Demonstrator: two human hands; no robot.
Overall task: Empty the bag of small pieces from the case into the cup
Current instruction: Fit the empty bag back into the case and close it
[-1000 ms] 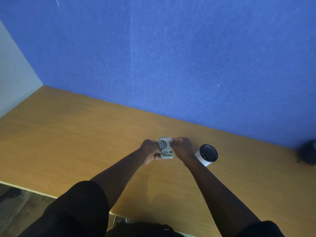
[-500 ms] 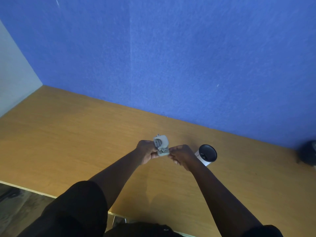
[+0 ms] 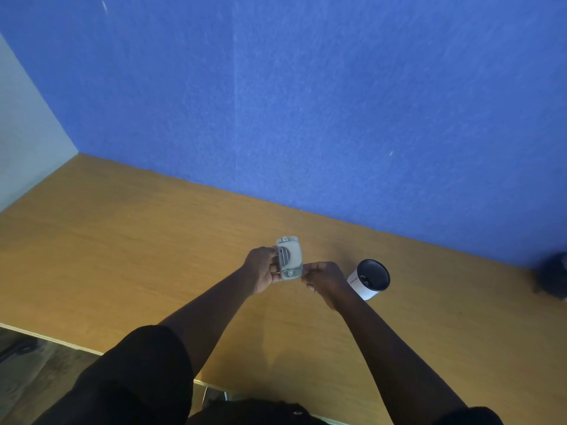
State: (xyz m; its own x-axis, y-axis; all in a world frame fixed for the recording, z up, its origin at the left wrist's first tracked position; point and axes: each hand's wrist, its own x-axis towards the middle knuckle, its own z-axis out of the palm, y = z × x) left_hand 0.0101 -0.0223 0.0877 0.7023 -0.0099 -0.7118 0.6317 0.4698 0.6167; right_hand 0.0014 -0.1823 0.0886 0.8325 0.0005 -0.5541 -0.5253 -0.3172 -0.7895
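Above the wooden counter (image 3: 153, 240), the left hand (image 3: 260, 269) pinches a small pale grey plastic case (image 3: 289, 258); the right hand (image 3: 325, 279) pinches its lower corner. Just right of the right hand stands a white paper cup (image 3: 369, 282).

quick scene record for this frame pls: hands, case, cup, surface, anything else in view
left hand: grips the left side of the case
right hand: pinches the case's lower right corner
case: small, grey, held above the table between both hands; whether it is open cannot be told
bag: not visible
cup: white outside, dark inside, standing on the table right of the right hand, untouched
table: wooden, against a blue wall
other: dark object at the right edge, cut off, unidentifiable
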